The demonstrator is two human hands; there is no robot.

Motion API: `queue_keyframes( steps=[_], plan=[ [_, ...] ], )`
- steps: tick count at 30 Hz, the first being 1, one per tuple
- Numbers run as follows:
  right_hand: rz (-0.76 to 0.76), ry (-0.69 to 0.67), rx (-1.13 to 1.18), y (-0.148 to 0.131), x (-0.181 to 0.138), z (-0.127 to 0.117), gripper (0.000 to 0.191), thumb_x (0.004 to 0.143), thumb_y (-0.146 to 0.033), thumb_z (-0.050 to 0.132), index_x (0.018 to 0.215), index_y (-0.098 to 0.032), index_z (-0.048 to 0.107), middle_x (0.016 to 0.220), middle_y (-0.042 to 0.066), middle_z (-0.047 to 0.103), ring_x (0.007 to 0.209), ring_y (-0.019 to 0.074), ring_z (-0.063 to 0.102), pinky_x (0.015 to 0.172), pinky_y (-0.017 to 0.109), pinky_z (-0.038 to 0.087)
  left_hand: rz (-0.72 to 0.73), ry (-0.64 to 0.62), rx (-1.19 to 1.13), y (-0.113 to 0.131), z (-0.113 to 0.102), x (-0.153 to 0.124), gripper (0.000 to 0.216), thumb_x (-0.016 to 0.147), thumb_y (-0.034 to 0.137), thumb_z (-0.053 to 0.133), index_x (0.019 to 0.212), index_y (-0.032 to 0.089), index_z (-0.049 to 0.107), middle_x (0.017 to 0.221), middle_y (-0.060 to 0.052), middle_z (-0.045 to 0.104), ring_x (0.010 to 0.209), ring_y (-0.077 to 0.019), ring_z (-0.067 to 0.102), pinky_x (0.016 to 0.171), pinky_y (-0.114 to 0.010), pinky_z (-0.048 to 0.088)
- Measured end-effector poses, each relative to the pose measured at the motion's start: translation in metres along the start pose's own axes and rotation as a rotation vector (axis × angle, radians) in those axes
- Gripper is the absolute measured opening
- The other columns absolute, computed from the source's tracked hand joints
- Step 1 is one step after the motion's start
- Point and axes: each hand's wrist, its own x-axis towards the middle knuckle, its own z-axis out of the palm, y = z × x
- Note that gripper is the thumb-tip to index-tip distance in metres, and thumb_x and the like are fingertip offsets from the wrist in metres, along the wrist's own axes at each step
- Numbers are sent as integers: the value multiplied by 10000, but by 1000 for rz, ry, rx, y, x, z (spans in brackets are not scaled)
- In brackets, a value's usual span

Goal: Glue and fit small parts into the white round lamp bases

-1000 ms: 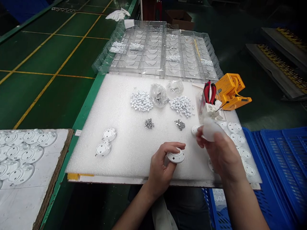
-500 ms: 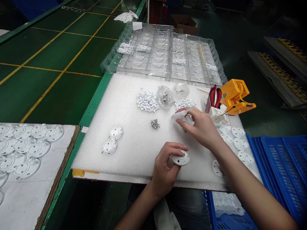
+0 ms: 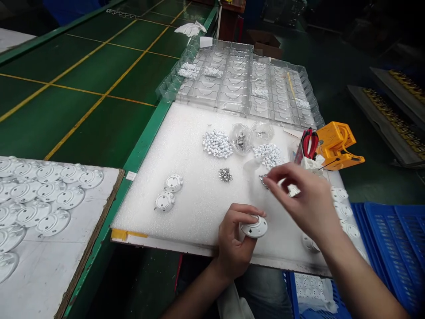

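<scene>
The left hand (image 3: 234, 243) grips a white round part (image 3: 258, 229), thumb beneath and fingers over its top; the part projects beyond the grip, above the foam sheet (image 3: 195, 221) near its front edge. The right hand (image 3: 310, 206) is partly curled beside a small metal pile (image 3: 263, 179); whether its fingertips pinch anything cannot be determined.

The only camera looks from the wearer's head, above and behind the fingers (image 3: 241, 207), facing forward and down. Both forearms (image 3: 361, 281) run in close behind the fingers; clear trays (image 3: 232, 88) lie well beyond them.
</scene>
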Motion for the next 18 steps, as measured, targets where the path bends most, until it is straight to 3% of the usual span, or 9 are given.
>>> queue_keyframes(
  steps=[3,7,13,16,18],
  plan=[
    [-70,-247,38,-1,3,23,94,937,-135,630,879,-208,621,808,3,652,653,130,610,604,247,462,29,55,10,-1,1,-2,146,962,102,628,1039,225,615,1064,-40,685,993,-157,722,888,-291,585],
    [7,-414,-52,2,14,55,93,929,-155,645,850,-197,622,830,19,635,643,133,595,615,262,453,26,64,34,-2,1,-2,111,970,128,623,1024,223,606,1051,-51,687,977,-169,727,870,-306,596],
    [63,-416,-86,-1,22,71,111,895,-156,656,796,-192,621,802,29,629,618,138,532,569,271,384,22,74,30,-3,0,-1,113,968,125,621,1018,224,602,1046,-50,692,977,-167,724,871,-304,590],
    [67,-392,-10,-1,19,60,120,900,-145,626,791,-195,623,777,19,635,633,134,554,590,262,436,11,79,28,-2,0,0,99,965,136,630,1008,222,607,1040,-50,698,977,-171,726,863,-304,587],
    [124,-344,167,-1,13,44,107,922,-217,631,818,-197,648,771,20,657,668,142,606,621,256,495,-13,92,29,-1,0,1,70,967,160,641,995,218,613,1034,-50,700,965,-174,732,853,-303,586]
  ],
)
